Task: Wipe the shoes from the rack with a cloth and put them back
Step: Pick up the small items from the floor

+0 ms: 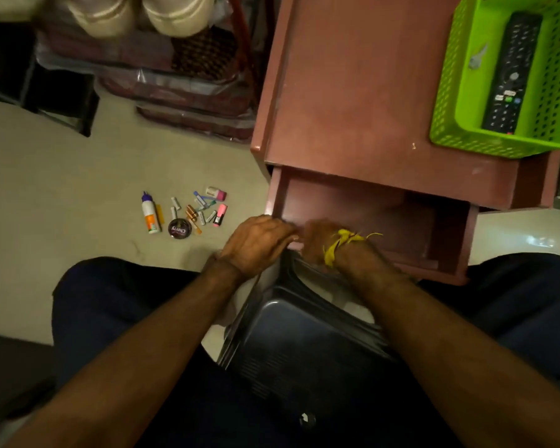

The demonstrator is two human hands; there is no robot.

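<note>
Head view: person sits on a dark stool (304, 337), both hands at the front edge of an open drawer (401, 218) in a reddish-brown cabinet (353, 92). Left hand (256, 242) lies over the drawer's front left corner, fingers curled over the edge, apparently gripping it. Right hand (320, 240), yellow thread (340, 244) tied at the wrist, sits just beside it at the drawer front; it is blurred, so whether its fingers are wide, narrow or holding anything cannot be told. No cloth is visible in either hand.

Step, as a judgement: not wiping yet. This looks like drawer handling, possibly a search for a cloth. The shoes (143, 14), a pale pair, sit at top left, well apart from the hands, untouched. The next move calls for a cloth in hand, then a reach up-left to the shoes.

Surface and room: pale floor (46, 195). A cluster of small items lies on it left of the drawer: glue bottle (149, 213), round tin (178, 228), batteries (194, 215), pink highlighter (220, 215). A green basket (466, 101) on the cabinet top holds a remote (511, 72). Wrapped bundles (188, 88) are stacked below the shoes.
</note>
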